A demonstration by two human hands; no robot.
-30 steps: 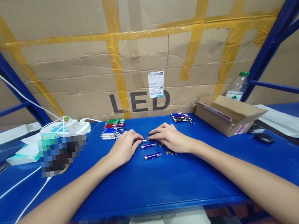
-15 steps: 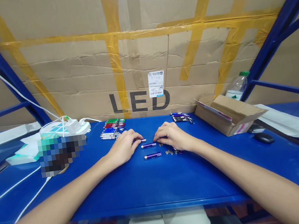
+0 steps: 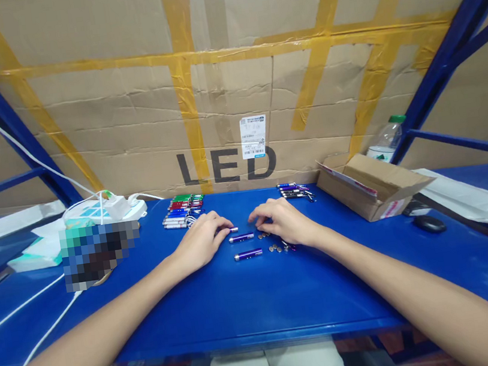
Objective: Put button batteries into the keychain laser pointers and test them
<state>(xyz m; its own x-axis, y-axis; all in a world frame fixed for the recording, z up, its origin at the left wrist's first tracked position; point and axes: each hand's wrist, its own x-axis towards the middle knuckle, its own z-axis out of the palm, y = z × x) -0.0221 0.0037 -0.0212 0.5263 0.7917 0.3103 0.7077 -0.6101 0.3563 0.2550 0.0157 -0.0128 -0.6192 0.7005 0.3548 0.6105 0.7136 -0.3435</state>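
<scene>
My left hand [image 3: 204, 237] lies on the blue table [image 3: 261, 302] with its fingers curled over a small flashlight whose silver tip [image 3: 233, 230] pokes out. My right hand [image 3: 282, 221] rests just to the right, fingers bent down onto the table beside several button batteries [image 3: 277, 248]. Two purple flashlights lie between the hands, one [image 3: 241, 238] at the fingertips and one [image 3: 249, 255] nearer me.
A pile of coloured flashlights [image 3: 182, 210] and a smaller bunch [image 3: 295, 191] lie at the back. An open cardboard box [image 3: 372, 192] and a plastic bottle [image 3: 386, 142] stand at right, a power strip [image 3: 103, 212] with white cables at left. A large LED carton forms the back wall.
My right hand has pulled back to the right, away from the left hand and off the small flashlight. The left hand has stayed where it was.
</scene>
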